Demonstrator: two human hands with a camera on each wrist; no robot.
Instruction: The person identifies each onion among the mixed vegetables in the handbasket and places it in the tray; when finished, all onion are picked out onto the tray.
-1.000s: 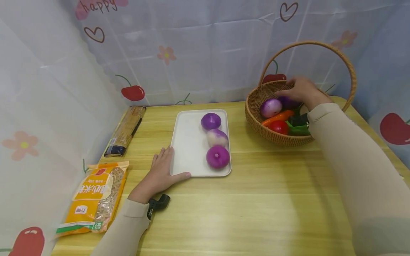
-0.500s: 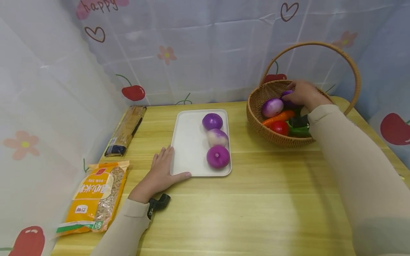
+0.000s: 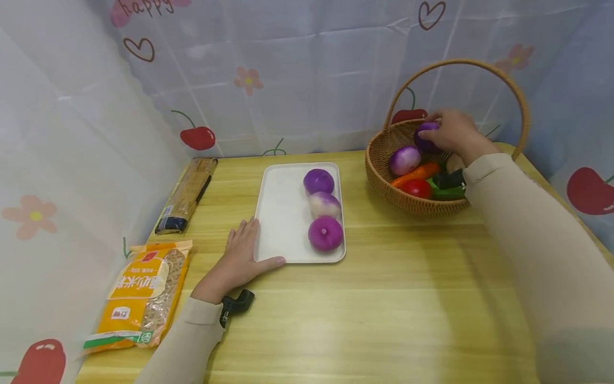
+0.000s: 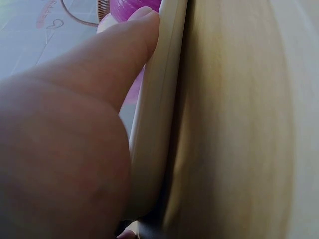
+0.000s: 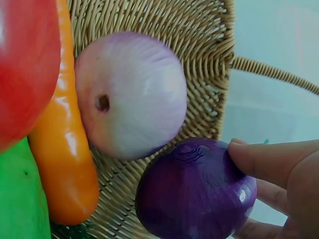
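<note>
The right hand [image 3: 458,133] pinches a dark purple onion [image 5: 194,194] in or just above the basket [image 3: 384,181]; its glossy skin could make it slip, while the left hand [image 3: 237,258] lies spread against the tray [image 3: 283,213]

You can read "happy" on the far curtain [image 3: 312,80], towards the left; the near-left orange packet [image 3: 136,296] carries Chinese characters, seemingly including 米, though blurred
</note>
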